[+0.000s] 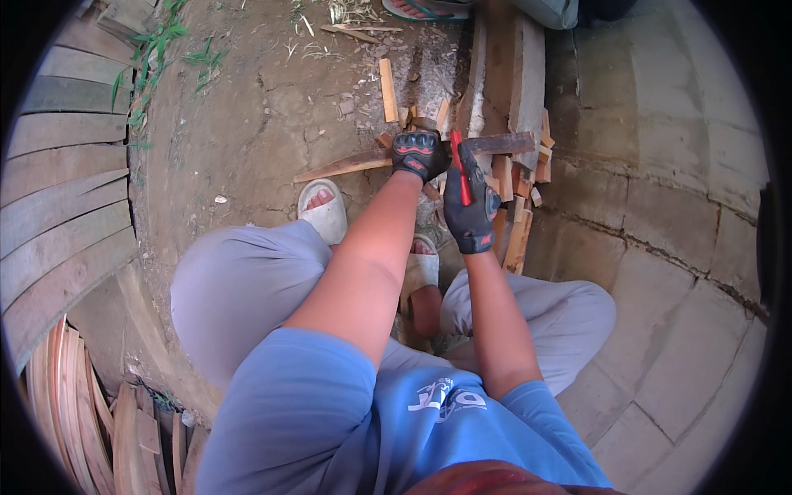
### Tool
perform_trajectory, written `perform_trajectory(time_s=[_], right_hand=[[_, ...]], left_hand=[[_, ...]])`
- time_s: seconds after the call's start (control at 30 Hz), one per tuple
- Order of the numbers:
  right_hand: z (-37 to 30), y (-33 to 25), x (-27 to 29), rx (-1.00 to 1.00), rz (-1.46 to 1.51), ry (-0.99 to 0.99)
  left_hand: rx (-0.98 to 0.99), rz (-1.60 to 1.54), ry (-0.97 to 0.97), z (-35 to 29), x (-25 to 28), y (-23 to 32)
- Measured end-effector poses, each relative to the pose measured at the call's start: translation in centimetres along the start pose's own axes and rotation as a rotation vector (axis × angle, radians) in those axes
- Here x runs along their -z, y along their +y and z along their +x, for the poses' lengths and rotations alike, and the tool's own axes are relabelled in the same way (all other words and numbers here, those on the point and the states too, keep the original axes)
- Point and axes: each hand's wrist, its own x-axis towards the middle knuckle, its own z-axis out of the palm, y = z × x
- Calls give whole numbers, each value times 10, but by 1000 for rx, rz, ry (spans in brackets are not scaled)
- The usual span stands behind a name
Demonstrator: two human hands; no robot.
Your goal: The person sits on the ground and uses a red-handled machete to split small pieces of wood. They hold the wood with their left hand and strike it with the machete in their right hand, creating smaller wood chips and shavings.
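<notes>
My left hand (pixel 419 154), in a black glove with red trim, is closed on a long wooden strip (pixel 351 164) lying crosswise in front of my feet. The strip is pale at its left end; a dark brown length of wood (pixel 505 143) runs out to the right beyond my hands. Whether the two are one piece is hidden by the gloves. Close by, my right hand (pixel 470 206), gloved the same way, holds a slim red tool (pixel 460 169) pointing away from me. Its kind is unclear. Just past my left knuckles a rounded brown wood end (pixel 424 124) shows.
Small wood offcuts (pixel 518 223) are heaped beside my right hand. A thick beam (pixel 526 78) stretches away beyond them. A pale wood stick (pixel 388 89) lies on the dirt. Curved boards (pixel 70 157) are stacked at left; a concrete block surface (pixel 652 272) is at right. A sandalled foot (pixel 425 8) shows at the far edge.
</notes>
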Motion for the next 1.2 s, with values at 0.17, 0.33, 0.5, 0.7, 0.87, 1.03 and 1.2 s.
perform_trajectory(time_s=[0.17, 0.33, 0.5, 0.7, 0.87, 1.03, 1.2], right_hand=[[-9, 5, 12, 79, 67, 10], [-8, -29, 29, -17, -70, -45], [-67, -40, 71, -47, -54, -72], [-149, -81, 160, -15, -181, -99], [-164, -99, 167, 27, -280, -94], [-147, -108, 166, -34, -253, -94], [-122, -114, 170, -111, -99, -50]], left_hand=[[-69, 16, -141, 14, 4, -12], [-48, -19, -247, 22, 9, -13], [-82, -34, -398, 29, 25, -12], [-59, -56, -478, 36, 44, -10], [-47, -68, -532, 49, 43, -13], [-33, -87, -565, 55, 38, -11], [-28, -85, -519, 45, 44, -9]])
